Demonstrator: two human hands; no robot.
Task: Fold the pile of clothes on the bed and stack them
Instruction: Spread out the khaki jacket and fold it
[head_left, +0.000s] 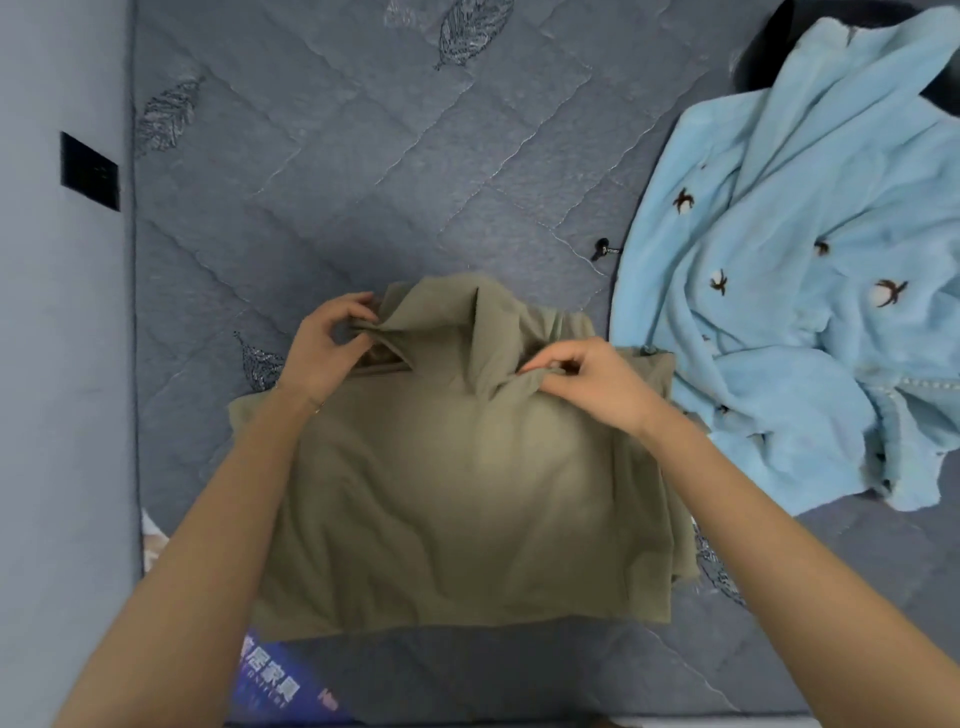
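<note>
Olive-drab cloth, the shirt (457, 493) lies flat on the grey mattress (363, 156) directly below both hands, its long axis running side to side. The left hand (332, 345) pinches the collar edge, the right hand (587, 379) pinches a bunched fold — each equally near. A blue robe (789, 312) lies unfolded to the right.
</note>
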